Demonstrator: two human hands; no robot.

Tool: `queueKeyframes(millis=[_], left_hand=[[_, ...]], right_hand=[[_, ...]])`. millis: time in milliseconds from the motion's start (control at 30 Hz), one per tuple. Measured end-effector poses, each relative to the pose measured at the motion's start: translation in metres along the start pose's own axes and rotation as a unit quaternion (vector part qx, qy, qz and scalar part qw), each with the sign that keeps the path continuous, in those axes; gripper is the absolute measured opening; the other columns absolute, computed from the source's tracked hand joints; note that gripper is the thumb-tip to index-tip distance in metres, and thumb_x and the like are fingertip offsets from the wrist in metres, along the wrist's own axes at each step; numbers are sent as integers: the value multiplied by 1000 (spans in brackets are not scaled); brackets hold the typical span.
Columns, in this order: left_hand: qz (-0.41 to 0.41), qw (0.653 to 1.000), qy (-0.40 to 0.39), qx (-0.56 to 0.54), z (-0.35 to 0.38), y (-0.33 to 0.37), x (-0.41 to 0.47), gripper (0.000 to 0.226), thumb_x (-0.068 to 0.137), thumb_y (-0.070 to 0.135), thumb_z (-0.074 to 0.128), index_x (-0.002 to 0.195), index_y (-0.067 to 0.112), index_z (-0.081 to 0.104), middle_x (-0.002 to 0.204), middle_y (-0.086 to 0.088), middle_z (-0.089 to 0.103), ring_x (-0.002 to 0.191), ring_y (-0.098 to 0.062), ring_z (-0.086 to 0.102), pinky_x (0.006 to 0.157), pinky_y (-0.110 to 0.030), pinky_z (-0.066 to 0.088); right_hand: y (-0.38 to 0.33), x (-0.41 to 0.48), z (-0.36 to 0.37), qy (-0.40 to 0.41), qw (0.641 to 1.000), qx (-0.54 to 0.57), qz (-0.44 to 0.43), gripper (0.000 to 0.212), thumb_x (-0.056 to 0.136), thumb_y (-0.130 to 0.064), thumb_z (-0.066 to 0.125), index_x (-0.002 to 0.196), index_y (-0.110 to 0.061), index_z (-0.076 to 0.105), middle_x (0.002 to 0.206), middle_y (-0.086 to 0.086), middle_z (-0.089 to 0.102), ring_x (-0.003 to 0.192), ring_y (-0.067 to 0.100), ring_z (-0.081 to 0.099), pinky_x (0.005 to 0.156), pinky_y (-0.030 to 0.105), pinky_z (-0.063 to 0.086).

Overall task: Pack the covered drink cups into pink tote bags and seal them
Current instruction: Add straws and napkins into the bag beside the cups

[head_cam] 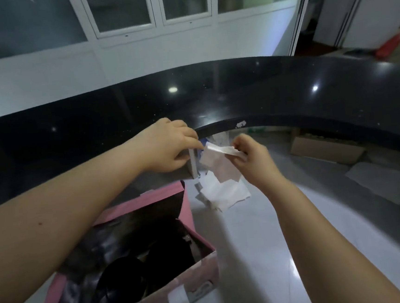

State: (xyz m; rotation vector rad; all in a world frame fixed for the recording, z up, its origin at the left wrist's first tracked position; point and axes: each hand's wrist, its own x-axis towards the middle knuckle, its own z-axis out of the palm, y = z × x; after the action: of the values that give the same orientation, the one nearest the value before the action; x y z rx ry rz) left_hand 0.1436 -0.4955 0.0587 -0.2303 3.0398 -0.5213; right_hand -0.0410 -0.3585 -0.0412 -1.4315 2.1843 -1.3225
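Note:
A pink tote bag stands open on the black counter at the lower left, with dark covered cups inside it. A white strip of tape is stuck on its near wall. My left hand reaches over the counter's inner edge and pinches one end of a small white strip. My right hand pinches the other end of the strip, just beyond the edge, above the floor.
The curved black counter wraps around me. Scraps of white and pink paper lie on the tiled floor below my hands. A cardboard box and flat sheets sit under the counter to the right.

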Motion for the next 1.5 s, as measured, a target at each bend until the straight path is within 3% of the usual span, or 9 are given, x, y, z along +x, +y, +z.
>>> queueKeyframes(millis=[200,333,467,700,867,1033,1267,1367,1500], left_hand=[[-67,995,75,-5,-28,13,-66,45,92,38,54,137,35,51,137,8,56,126,-17,47,96,-40,41],[-106,989,105,-9,-36,30,-117,42,94,41,49,135,36,52,136,10,56,128,-16,46,99,-41,38],[-157,978,124,-57,-38,44,-167,43,90,43,52,132,36,58,136,12,58,132,-17,41,105,-42,34],[-282,917,180,-218,-4,66,-254,33,83,37,72,114,27,72,119,9,67,117,-20,51,91,-40,38],[-319,869,197,-323,22,80,-281,27,81,38,73,107,32,74,107,16,69,109,-14,51,93,-46,45],[-351,866,151,-321,33,89,-280,47,82,51,69,126,36,61,126,15,59,129,-14,37,107,-44,35],[-357,851,170,-346,34,92,-275,67,77,51,74,138,36,50,148,12,44,146,-14,15,117,-46,22],[-359,849,192,-338,37,94,-273,62,79,50,73,135,35,54,144,12,47,146,-16,16,117,-47,22],[-359,839,260,-317,41,97,-274,49,79,43,76,125,31,64,132,10,58,144,-17,24,116,-47,23]], right_hand=[[-73,-20,-11,31,996,31,-82,34,85,-22,71,79,-48,50,86,-35,56,86,-11,52,53,7,45],[-117,-43,-12,17,992,-2,-122,31,87,-12,69,84,-39,54,83,-25,56,81,0,55,62,11,43],[-161,-79,-11,36,984,20,-175,32,85,-8,70,90,-37,58,85,-27,58,84,-5,58,63,6,45],[-198,-138,31,-8,966,86,-243,43,81,-2,70,93,-42,63,96,-26,66,85,1,63,68,9,47],[-189,-147,60,-118,967,80,-213,37,82,0,70,86,-37,68,90,-20,68,85,3,63,71,12,47],[-181,-127,67,-248,940,-119,-204,34,83,-5,70,80,-38,64,86,-11,67,83,14,65,74,30,56],[-183,-108,84,-270,891,-241,-276,34,84,-8,66,111,-29,66,115,-2,63,106,18,57,89,29,46],[-177,-113,82,-266,905,-224,-247,39,85,-9,66,115,-33,66,120,-3,63,109,17,57,92,35,48],[-170,-120,63,-245,944,-115,-191,42,89,-1,57,102,-39,69,100,-11,69,91,7,65,86,31,55]])
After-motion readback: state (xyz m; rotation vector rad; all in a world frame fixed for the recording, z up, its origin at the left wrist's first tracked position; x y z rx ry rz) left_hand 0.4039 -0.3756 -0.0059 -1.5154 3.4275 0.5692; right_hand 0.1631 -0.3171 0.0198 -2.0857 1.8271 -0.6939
